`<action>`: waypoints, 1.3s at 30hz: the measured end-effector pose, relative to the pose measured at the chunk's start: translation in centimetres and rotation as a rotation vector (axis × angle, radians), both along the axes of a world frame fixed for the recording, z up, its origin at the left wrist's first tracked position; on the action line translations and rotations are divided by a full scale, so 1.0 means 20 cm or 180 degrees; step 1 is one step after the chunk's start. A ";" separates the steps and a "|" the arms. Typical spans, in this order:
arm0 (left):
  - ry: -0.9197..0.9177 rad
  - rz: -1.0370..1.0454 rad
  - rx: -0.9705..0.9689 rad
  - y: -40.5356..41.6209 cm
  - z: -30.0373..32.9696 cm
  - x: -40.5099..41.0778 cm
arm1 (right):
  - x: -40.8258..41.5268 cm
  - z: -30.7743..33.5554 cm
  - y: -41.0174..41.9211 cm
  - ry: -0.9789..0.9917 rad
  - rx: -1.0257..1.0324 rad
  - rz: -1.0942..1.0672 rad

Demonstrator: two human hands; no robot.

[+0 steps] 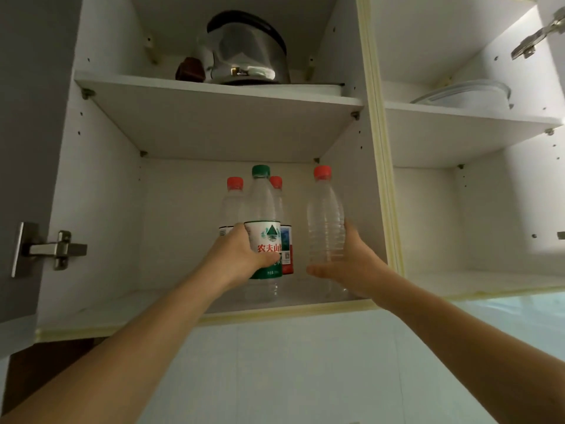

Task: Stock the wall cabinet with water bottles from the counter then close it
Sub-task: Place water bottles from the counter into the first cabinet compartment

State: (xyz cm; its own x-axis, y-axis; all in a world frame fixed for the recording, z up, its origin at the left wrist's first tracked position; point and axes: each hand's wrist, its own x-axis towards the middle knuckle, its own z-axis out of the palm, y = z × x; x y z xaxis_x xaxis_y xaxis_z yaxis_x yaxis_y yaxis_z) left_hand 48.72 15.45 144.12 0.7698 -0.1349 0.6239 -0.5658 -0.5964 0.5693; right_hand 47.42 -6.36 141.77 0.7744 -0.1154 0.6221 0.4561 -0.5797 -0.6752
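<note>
Bottom of frame: two bare forearms reach up into the open wall cabinet (214, 316). Left hand (241, 255) at centre, grip clamped round the label of a green-capped water bottle (264, 228), which stands upright on the lower shelf (107, 307). Right hand (348, 264) just right of centre, grip wrapped on the lower half of a clear unlabelled red-capped bottle (325, 221), thumb across its front near the base, fingers behind; bottle upright at the shelf's front right, whether its base touches the shelf can't be told. Behind the green-capped one, two more red-capped bottles: one left (230, 206), one right with a red label (282, 224), both upright, close together. Hinge (52, 249) at centre left on the cabinet side wall. Upper shelf, top centre: steel kettle (244, 53) with a small dark brown object (189, 70) just left of it. Right compartment, upper right: clear plastic container (467, 96) on its shelf, second hinge (538, 38) above.
</note>
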 end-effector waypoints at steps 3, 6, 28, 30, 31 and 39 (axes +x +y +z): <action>-0.0040 0.0149 0.0070 -0.07 -0.01 0.04 | 0.04 -0.01 0.00 -0.0035 -0.0006 -0.0123; -0.0095 0.0316 0.0125 -0.13 -0.02 0.07 | 0.07 -0.04 -0.01 -0.0071 0.0029 -0.0256; -0.0510 0.0720 -0.0196 -0.23 -0.09 -0.24 | -0.26 -0.41 0.01 -0.1188 -0.1268 -0.0650; -0.0743 0.0854 -0.0015 -0.26 -0.11 -0.34 | -0.36 -0.48 -0.03 -0.1214 -0.1408 -0.0698; -0.0847 0.0931 0.0034 -0.28 -0.13 -0.38 | -0.41 -0.50 -0.05 -0.1209 -0.1424 -0.0694; -0.0613 0.0636 -0.0272 -0.42 -0.52 -0.69 | -0.74 -0.79 -0.18 -0.0803 -0.0721 -0.0223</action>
State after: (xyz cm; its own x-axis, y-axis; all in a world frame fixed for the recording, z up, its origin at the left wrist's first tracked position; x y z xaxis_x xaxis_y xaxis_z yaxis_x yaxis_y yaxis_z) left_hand 34.89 7.15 133.65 0.6420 0.0667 0.7638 -0.5446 -0.6615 0.5156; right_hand 32.63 -9.95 126.03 0.5880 0.0000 0.8089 0.5459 -0.7379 -0.3969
